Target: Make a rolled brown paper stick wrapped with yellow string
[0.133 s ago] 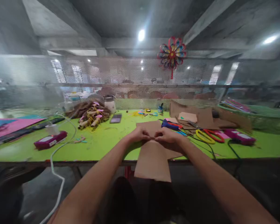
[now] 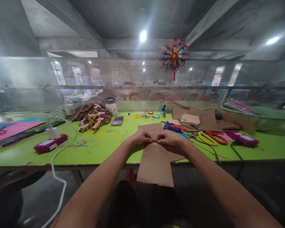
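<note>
"How are the fingers (image 2: 148, 137) set?"
"Closed together: left hand (image 2: 140, 136) and right hand (image 2: 169, 138) both pinch the brown paper (image 2: 156, 164), mid-frame, tips nearly meeting."
"And how does the paper look?"
"Plain, smooth below, raised into a narrow ridge at the pinch."
"Lying where?"
"Under the fingertips, then down past the worktop's (image 2: 109, 148) near edge, into the lower middle of the frame."
</note>
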Available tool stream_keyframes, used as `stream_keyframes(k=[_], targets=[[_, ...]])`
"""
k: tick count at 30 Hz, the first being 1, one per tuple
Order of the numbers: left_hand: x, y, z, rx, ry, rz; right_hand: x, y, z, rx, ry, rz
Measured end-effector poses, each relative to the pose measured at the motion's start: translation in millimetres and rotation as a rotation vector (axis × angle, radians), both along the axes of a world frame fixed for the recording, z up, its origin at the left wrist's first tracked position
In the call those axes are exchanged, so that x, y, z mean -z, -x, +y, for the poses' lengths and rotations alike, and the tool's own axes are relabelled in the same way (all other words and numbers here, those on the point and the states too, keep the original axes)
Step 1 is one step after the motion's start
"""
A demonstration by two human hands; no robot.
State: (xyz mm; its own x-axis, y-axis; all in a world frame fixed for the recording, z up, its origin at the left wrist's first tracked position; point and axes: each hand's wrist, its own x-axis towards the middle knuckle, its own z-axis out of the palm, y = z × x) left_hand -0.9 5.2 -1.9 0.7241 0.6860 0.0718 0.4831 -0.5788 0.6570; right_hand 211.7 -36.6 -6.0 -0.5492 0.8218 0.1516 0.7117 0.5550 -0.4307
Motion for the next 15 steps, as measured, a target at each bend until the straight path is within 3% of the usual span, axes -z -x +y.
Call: stream_keyframes(k=[7, 15], targets=[[3.9, -11.4, -5.1, 0.004, -0.248, 0.057, 4.6, 6.7, -0.3, 0.018, -0.085, 0.006], [2.9, -13.9, -8.1, 0.015, -0.342, 0.080, 6.7, 4.1, -2.9, -0.004, -0.163, -0.021]])
